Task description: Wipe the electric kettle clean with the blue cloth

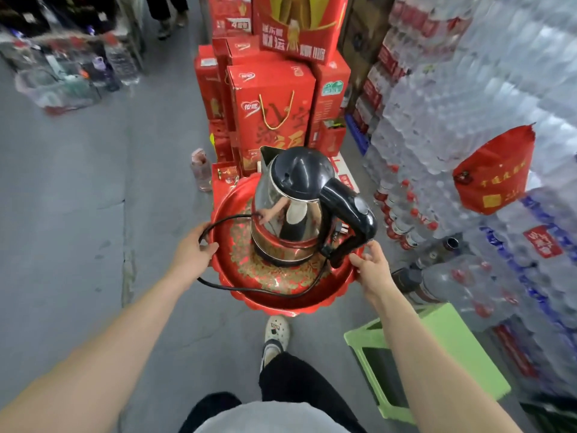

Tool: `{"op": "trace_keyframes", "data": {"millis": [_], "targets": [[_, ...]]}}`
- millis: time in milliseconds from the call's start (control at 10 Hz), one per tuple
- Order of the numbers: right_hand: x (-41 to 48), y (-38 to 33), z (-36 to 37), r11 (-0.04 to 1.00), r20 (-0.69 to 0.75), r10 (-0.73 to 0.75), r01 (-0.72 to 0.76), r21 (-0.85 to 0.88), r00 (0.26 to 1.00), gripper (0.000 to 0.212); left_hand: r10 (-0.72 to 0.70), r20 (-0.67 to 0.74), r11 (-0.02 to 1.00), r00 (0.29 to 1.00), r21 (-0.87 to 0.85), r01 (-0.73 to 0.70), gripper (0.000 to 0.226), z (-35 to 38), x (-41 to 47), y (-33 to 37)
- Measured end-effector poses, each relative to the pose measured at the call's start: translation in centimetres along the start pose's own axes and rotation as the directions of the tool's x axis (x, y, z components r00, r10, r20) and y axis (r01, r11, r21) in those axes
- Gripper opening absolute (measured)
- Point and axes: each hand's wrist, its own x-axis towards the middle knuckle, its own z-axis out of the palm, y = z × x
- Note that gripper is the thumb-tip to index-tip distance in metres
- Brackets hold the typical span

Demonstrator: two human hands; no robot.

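While hands [190, 254] [371, 270] hold tray [281, 303], kettle [287, 214] upright

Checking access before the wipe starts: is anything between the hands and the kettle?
Only the black power cord, looping over the red tray between the left hand and the kettle. The right hand has a clear path to the kettle's handle. Both hands hold the tray's rim.

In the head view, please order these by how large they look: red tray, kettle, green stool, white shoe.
Largest: red tray and green stool, alike; the stool is partly hidden, so unranked.
Then kettle.
Smallest: white shoe.
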Motion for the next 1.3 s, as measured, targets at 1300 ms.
{"op": "trace_keyframes", "data": {"millis": [1300], "targets": [[39.2, 1.1, 15.0, 0.939, -0.424, 0.342, -0.284, 0.195, 0.839, 0.042, 0.177, 0.498, 0.822, 0.849, 0.4, -0.406, 0.054, 19.5, 60.3, -3.4]]}}
